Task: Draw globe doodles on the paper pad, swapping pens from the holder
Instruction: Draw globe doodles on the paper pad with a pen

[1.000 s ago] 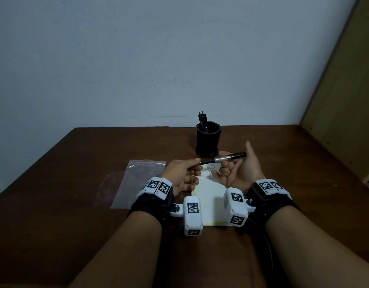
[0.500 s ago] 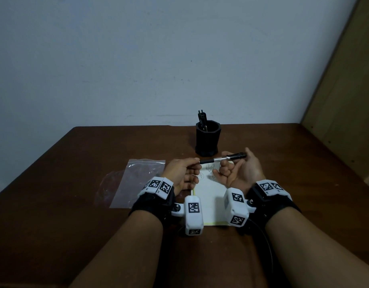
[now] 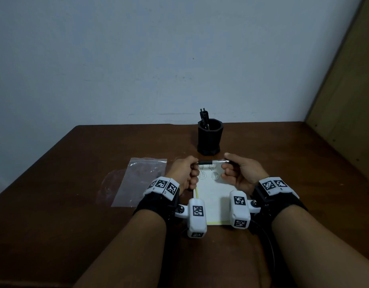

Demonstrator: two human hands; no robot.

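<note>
Two hands, one pen, held level above a paper pad on a dark brown wooden table (image 3: 96, 204).

Left hand (image 3: 184, 175): fingers curled, pinching the black end of a slim black-and-silver pen (image 3: 212, 162). Right hand (image 3: 241, 173): fingers curled, pinching the pen's other end; the pen spans the gap between both. White paper pad with a yellow-green edge (image 3: 212, 196): flat beneath the hands, four small globe doodles (image 3: 208, 172) near its far edge. Black faceted plastic pen holder (image 3: 210, 138): upright just beyond the pad, dark pens (image 3: 204, 118) standing in it. Clear plastic zip bag (image 3: 138, 181): flat, left of the pad. Both wrists: black straps with white marker blocks.
</note>
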